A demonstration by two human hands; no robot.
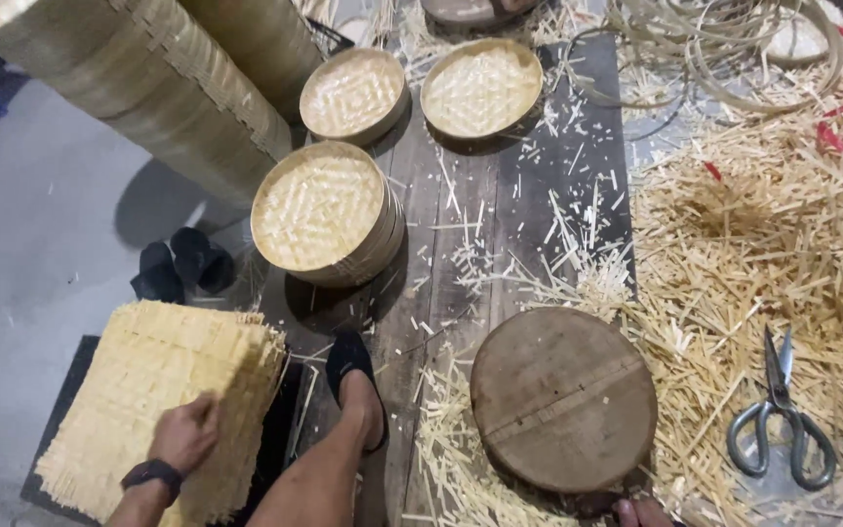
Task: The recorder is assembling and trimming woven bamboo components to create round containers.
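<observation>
Left hand (185, 431) lies fingers-curled on the woven mat stack (163, 400); peel one mat cleanly. Right hand (639, 511), below the round wooden block (563, 398), is barely visible—grip unclear.

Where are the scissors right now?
In the head view the scissors lie at the lower right on the pile of bamboo offcuts, just right of the round wooden board, with no hand on them.

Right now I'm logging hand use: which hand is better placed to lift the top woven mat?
Left. The left hand already rests on the stack of woven mats; the right hand is at the round wooden board, barely in view.
</observation>
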